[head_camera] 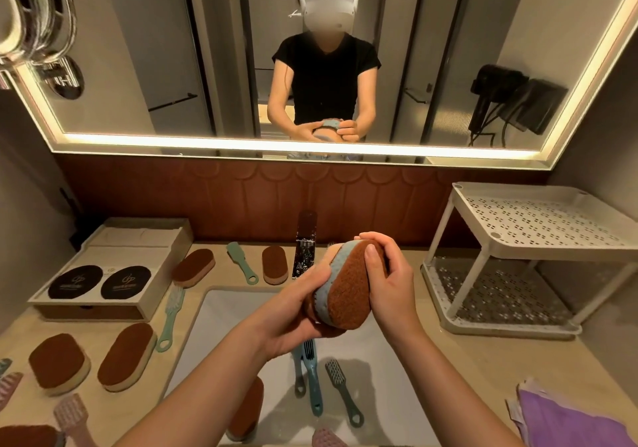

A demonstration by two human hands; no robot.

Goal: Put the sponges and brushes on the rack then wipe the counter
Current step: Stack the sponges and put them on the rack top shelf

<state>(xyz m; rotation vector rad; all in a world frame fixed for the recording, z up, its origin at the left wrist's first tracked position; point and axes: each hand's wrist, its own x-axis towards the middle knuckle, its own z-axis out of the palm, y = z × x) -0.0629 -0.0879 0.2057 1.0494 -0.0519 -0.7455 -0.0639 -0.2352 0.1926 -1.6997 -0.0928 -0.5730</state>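
Both hands hold a brown-and-blue sponge (347, 291) over the white sink (221, 322); it looks like a stack of sponges. My left hand (293, 312) cups it from below and my right hand (386, 274) grips its far end. The white two-tier rack (524, 236) stands at the right, with nothing seen on its tiers. Brown sponges (127, 355) and green brushes (171, 312) lie on the counter at the left. Several brushes (340, 386) and another sponge (247, 408) lie in the sink.
A wooden box (114, 267) with two black round items sits at the back left. A dark tap (305, 243) rises behind the sink. Purple cloth (569, 419) lies at the front right. Pink brushes (70, 419) lie at the front left. A mirror fills the wall.
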